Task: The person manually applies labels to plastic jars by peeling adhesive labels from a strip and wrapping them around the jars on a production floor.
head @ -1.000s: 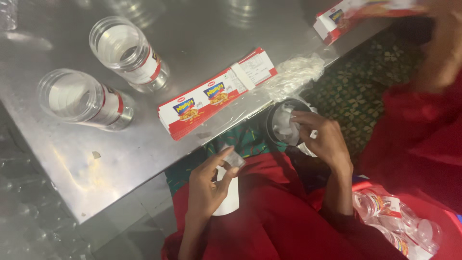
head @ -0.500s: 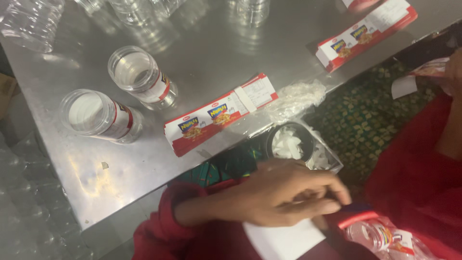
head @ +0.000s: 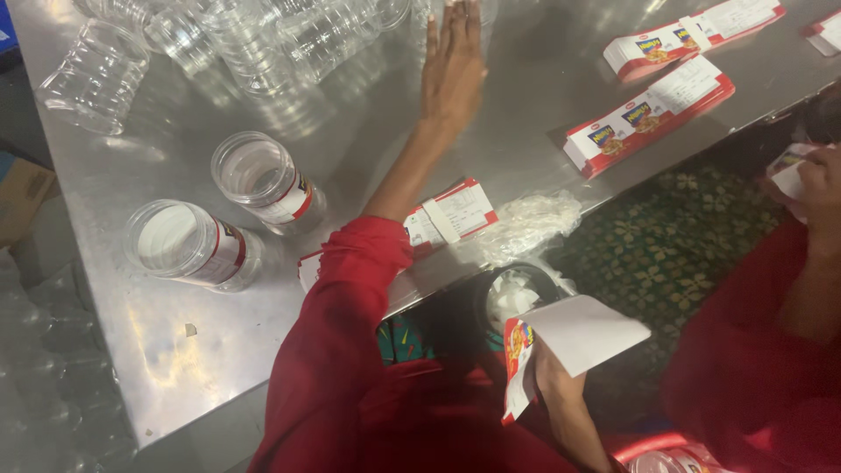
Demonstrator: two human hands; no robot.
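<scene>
My left hand [head: 451,66] is stretched far across the steel table [head: 158,350], fingers apart and flat, right by a cluster of clear unlabelled plastic jars [head: 263,35]. It holds nothing. My red sleeve [head: 337,333] passes over a strip of red-and-white labels [head: 455,212]. Down by my lap, my right hand [head: 550,378] grips one loose label [head: 578,337], its white back facing up. Two labelled jars [head: 263,180] [head: 188,245] lie on their sides at the left.
Crumpled clear wrap [head: 530,223] lies at the table's edge above a small dark cup of white scraps [head: 512,293]. Label stacks [head: 648,114] [head: 692,35] lie at the far right. Another person in red [head: 771,350] sits to the right, a hand [head: 819,180] on a label.
My left hand has left my lap and reached out over the table to the clear jars. My right hand now holds a single label.
</scene>
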